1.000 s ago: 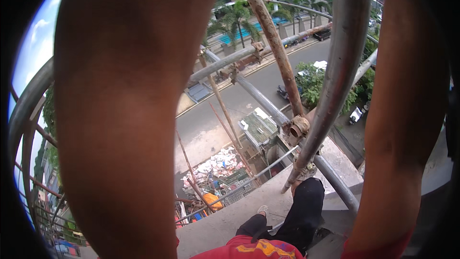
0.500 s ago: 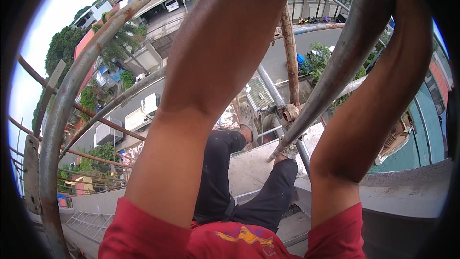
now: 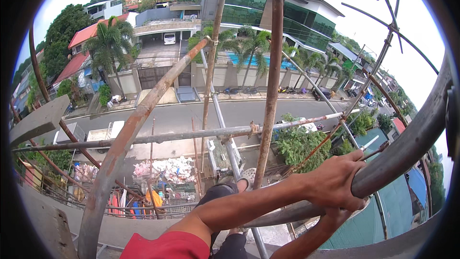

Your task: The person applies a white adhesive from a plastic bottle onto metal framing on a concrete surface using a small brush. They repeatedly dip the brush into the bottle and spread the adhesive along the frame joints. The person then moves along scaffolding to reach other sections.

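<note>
A thick grey steel pipe (image 3: pixel 407 158) slants from near my legs up to the right edge, curved by the lens. My left hand (image 3: pixel 335 177) is closed over it from above, the red-sleeved arm stretched across to the right. Just under it, my right hand (image 3: pixel 341 212) grips the same pipe from below; most of its fingers are hidden. Thin rod-like pieces (image 3: pixel 374 149) show beyond my left fingers; I cannot tell whether they touch.
Rusty scaffold uprights (image 3: pixel 271 81), a sloping pipe (image 3: pixel 129 129) and a level pipe (image 3: pixel 187 135) surround me. My sandalled foot (image 3: pixel 247 178) is among the pipes, high above a street (image 3: pixel 182 108). A concrete ledge (image 3: pixel 48 211) lies lower left; a green roof (image 3: pixel 369 220) lies lower right.
Both arms have come down from overhead and swung to the right, bringing both hands into view on the grey pipe. My view has tilted up from my legs toward the street.
</note>
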Action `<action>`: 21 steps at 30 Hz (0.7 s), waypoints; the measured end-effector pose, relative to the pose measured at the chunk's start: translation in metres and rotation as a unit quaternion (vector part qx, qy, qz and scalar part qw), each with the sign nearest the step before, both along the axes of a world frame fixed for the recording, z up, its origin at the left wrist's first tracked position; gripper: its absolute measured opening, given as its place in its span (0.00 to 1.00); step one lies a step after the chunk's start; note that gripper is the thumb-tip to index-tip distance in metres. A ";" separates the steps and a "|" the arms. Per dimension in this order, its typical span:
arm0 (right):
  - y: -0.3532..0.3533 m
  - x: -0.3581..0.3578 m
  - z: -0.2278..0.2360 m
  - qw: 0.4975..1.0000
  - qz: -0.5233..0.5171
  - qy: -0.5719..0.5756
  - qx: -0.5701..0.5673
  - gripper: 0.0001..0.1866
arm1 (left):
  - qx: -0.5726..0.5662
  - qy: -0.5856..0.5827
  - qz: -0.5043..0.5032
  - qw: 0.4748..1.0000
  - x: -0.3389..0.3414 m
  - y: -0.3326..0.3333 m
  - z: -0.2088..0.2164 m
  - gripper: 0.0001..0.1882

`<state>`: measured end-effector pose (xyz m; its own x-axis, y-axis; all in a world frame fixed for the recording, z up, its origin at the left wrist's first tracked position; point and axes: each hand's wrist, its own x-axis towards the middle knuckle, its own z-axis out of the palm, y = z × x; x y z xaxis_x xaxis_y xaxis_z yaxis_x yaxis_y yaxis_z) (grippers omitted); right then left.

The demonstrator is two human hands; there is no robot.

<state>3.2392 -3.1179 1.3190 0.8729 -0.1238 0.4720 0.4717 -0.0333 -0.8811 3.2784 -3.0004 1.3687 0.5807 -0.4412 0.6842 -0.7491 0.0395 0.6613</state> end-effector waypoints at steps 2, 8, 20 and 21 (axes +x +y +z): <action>-0.005 0.001 0.011 0.999 -0.006 0.042 0.005 0.24 | -0.003 0.009 -0.032 0.999 0.003 -0.004 0.008 0.26; 0.003 0.002 0.039 0.972 0.047 0.220 0.067 0.21 | -0.049 0.054 -0.347 0.935 0.054 -0.017 0.077 0.30; -0.081 0.043 0.323 0.950 0.220 -0.208 0.083 0.58 | 0.088 0.087 -0.381 0.916 0.042 -0.017 0.157 0.26; -0.051 0.044 0.381 0.941 0.248 -0.225 0.040 0.64 | 0.126 0.099 -0.363 0.918 0.042 -0.020 0.156 0.27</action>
<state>3.2833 -3.1693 1.6998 0.5469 0.1954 0.8141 0.7374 0.3479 -0.5790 3.3209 -3.0206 1.5248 0.1725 -0.8912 0.4195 -0.4494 0.3077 0.8386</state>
